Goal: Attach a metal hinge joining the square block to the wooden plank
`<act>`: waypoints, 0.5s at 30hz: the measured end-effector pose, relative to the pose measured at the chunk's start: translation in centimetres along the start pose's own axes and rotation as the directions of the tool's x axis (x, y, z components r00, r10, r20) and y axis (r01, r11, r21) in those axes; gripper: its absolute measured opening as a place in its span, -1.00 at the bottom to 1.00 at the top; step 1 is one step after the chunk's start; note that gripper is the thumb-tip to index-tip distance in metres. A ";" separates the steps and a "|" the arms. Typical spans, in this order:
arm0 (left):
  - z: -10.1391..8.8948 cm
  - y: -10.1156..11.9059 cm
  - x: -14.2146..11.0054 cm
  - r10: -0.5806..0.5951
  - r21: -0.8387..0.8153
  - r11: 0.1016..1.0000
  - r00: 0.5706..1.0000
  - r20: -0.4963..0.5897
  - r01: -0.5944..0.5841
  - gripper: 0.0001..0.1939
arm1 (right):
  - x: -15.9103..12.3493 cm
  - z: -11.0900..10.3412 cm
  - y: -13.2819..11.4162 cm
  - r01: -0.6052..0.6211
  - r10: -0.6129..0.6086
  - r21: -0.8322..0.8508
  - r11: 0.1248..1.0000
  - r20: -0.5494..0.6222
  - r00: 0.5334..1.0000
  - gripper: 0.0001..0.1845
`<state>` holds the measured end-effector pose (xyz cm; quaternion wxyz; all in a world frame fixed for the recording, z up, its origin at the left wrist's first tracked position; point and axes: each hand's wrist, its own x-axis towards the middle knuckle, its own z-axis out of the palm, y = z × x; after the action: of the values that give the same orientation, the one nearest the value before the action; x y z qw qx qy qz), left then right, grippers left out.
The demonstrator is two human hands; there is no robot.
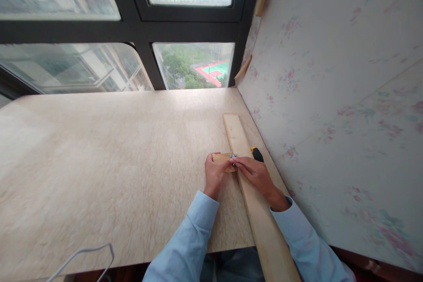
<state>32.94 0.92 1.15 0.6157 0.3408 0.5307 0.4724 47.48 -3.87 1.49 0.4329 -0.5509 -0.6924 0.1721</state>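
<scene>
My left hand (pixel 214 177) is closed around a small flat piece of wood (pixel 220 157) at the left edge of a long pale plank (pixel 237 134). Over that piece's right end, my right hand (pixel 257 177) pinches at a small shiny metal fitting (pixel 233 157), whose exact kind is too small to make out. The fingertips of both hands meet at the fitting and partly cover it. Just beyond my right hand lies a black and yellow handle (pixel 257 154), the rest of it hidden.
The plank lies lengthwise on the marble-patterned sill (pixel 115 163) and juts past its front edge. A papered wall (pixel 330 119) closes off the right side, and dark-framed windows (pixel 194 31) stand behind. A white cable (pixel 89 250) loops at the front left.
</scene>
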 end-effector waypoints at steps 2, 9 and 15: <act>0.0 0.1 0.0 -0.009 -0.010 1.000 1.000 0.009 0.009 -0.41 | 0.0 0.0 0.0 0.021 -0.021 0.011 1.000 -0.005 1.000 -0.72; 0.1 0.3 -0.1 -0.032 -0.043 0.999 0.999 0.033 0.033 -0.43 | 0.1 0.0 0.1 -0.002 0.002 -0.011 1.000 0.003 1.000 -0.74; 0.0 -0.1 0.1 -0.022 -0.021 1.000 0.999 0.025 0.022 -0.47 | 0.4 -0.1 0.0 0.022 -0.021 -0.096 0.995 0.013 1.000 -0.71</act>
<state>32.97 0.98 1.01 0.6309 0.3341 0.5218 0.4669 47.51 -3.55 1.70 0.4036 -0.5627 -0.7083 0.1371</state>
